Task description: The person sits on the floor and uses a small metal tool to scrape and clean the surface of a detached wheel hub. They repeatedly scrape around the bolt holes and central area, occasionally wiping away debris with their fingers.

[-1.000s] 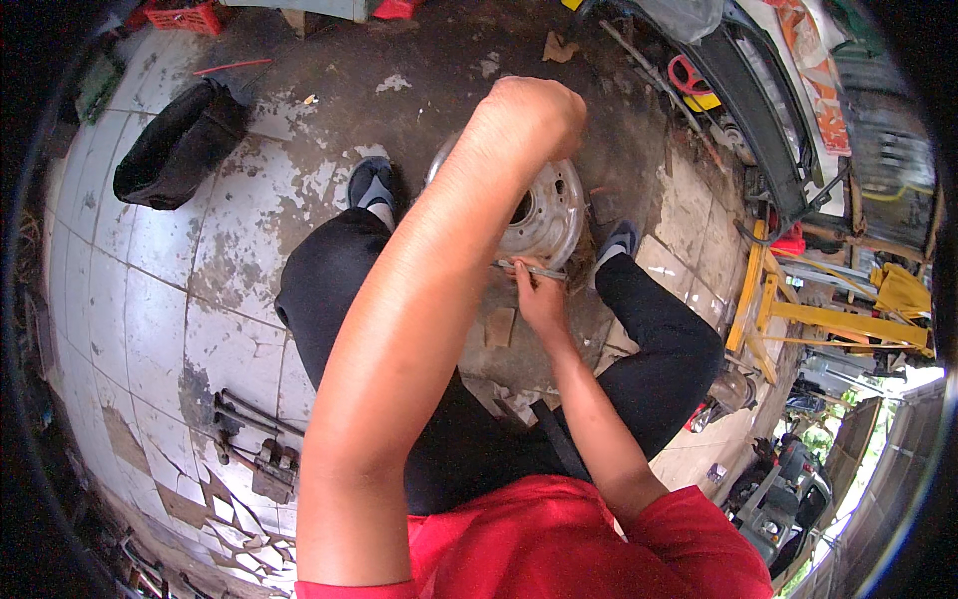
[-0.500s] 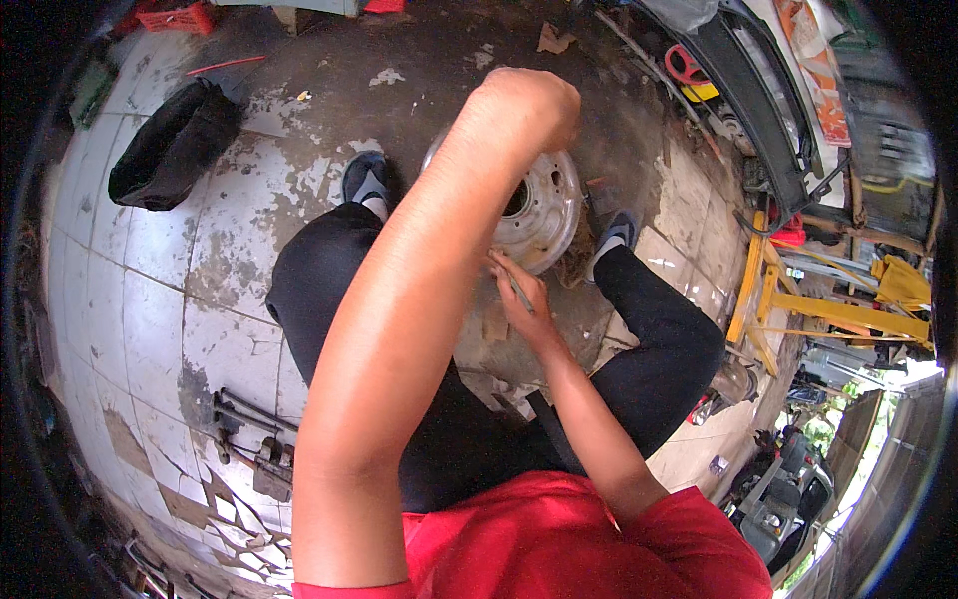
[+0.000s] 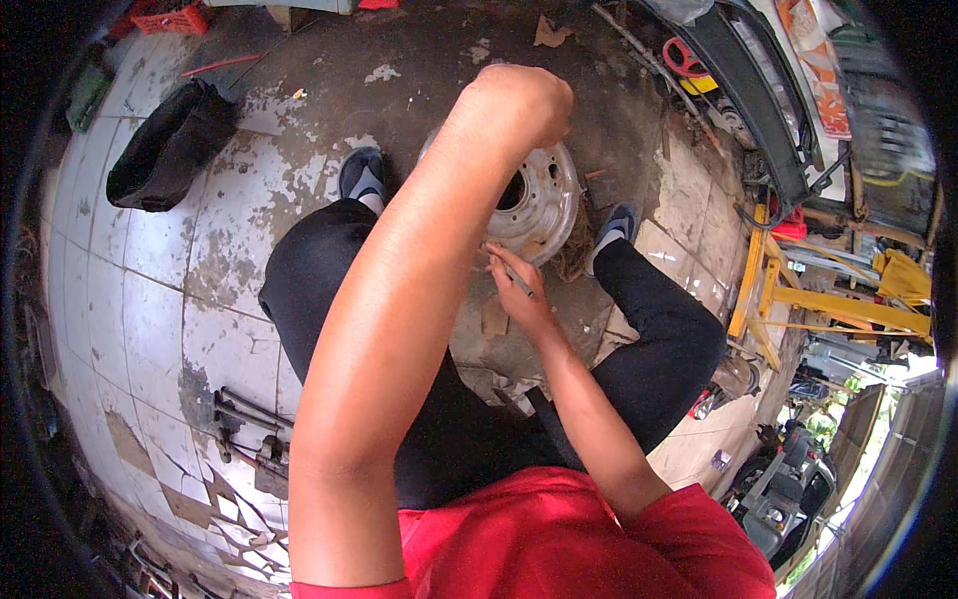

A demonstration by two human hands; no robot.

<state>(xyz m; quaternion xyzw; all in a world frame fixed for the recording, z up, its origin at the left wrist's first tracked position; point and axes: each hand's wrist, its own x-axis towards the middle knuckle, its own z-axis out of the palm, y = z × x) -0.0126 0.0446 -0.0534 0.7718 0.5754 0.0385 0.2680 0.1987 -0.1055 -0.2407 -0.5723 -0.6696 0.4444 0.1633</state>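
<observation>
On the floor between my feet lies a worn, greyish-white steel wheel rim [image 3: 551, 205] with a round centre opening and bolt holes. My left forearm crosses over it and covers much of its left side. At the far edge of the rim is my left hand [image 3: 531, 98], bent down at the wrist; its fingers are hidden from view. My right hand [image 3: 523, 299] is closed around a thin grey metal rod [image 3: 520, 281] close to the rim's near edge. The rod's far end cannot be made out clearly.
A black bag-like container [image 3: 165, 150] stands on the tiles at left. Dark metal tools [image 3: 244, 419] lie at lower left. At right are a yellow metal stand [image 3: 848, 309], a black frame-like part [image 3: 743, 75] and a motorbike [image 3: 783, 489]. A piece of cardboard [image 3: 551, 32] lies beyond the rim.
My left hand has shifted slightly left and up in the picture. The right hand has tilted a little, with the rod still held, and stays by the rim's near edge.
</observation>
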